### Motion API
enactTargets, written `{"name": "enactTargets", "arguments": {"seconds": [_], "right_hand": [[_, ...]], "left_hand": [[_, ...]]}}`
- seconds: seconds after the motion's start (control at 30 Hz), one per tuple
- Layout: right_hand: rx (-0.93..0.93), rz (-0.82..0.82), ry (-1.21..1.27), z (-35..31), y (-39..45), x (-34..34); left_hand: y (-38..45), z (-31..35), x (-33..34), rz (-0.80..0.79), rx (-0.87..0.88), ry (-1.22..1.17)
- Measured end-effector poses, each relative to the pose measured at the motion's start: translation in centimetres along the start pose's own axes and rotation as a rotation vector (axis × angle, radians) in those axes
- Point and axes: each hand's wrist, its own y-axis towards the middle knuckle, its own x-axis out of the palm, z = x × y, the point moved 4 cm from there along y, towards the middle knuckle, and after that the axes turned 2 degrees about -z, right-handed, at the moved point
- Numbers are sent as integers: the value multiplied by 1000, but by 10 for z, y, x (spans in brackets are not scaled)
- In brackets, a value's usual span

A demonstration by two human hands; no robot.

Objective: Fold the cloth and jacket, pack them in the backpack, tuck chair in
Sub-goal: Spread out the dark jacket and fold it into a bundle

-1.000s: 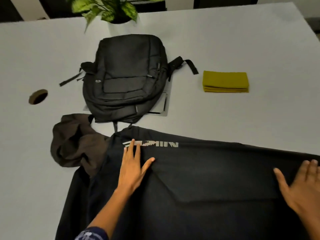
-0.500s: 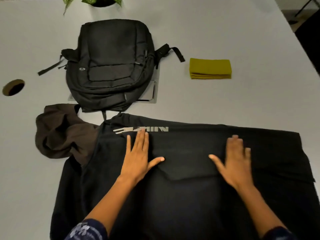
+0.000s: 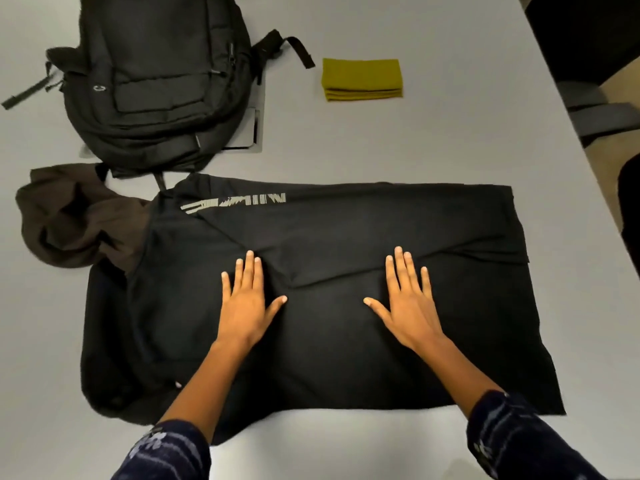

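**Reader:** Under the fingers, what is there?

**Describer:** Black fabric. Both hands lie flat on the jacket (image 3: 346, 306), fingers straight and slightly spread, thumbs angled toward each other, gripping nothing. The left hand (image 3: 247, 303) presses left of the garment's middle; the right hand (image 3: 408, 299) presses right of it. A shallow ridge of cloth runs between and just beyond the fingertips.

**Reader:** Which way does the jacket lie?

**Describer:** Its long axis runs left to right across the table (image 3: 450, 140), crosswise to the forearms. The brown hood (image 3: 79, 220) spills out at the left end, so the collar points left and the hem sits at the right. A pale printed logo (image 3: 235, 202) lies along the far edge, reading upside down from here.

**Reader:** So which hand is nearer what?

**Describer:** The left hand is nearer the hood, the right nearer the hem. My guess is that the next fold brings one end over the other along that axis.

**Reader:** And beyond the jacket?

**Describer:** The black backpack (image 3: 156, 81) lies flat past the hood end, just touching the jacket's far edge. The yellow-green cloth (image 3: 362, 79), already folded, sits to the backpack's right, well apart from the jacket.
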Motion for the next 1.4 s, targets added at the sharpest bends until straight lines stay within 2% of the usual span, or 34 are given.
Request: {"name": "enactTargets", "arguments": {"seconds": [0.2,0.33,0.47,0.57,0.77,0.93,1.07,1.17,1.27,1.4], "right_hand": [[-138,-79,-57,19,-42,6],[-221,-120,-105,33,-70,8],[-267,-187,-63,53,-80,9],[-246,-225,-87,51,-127,16],[-152,-168,-39,67,-147,11],[-61,-139,-21,83,-184,22],[4,-69,-19,93,-195,21],[69,-49,-90,100,-193,16],[58,-36,-142,106,-182,10],[99,29,32,119,-164,-8]], "left_hand": [[-81,-25,24,-77,-105,-21],[-116,-49,17,-126,-134,34],[-129,-57,13,-159,-83,-36],[-170,-70,11,-186,55,27],[-193,-80,17,-108,105,140],[-200,-88,7,13,60,257],[-203,-88,2,21,41,310],[-195,-85,-15,68,33,273],[-180,-83,-39,118,-16,179],[-153,-82,-74,220,-71,61]]}}
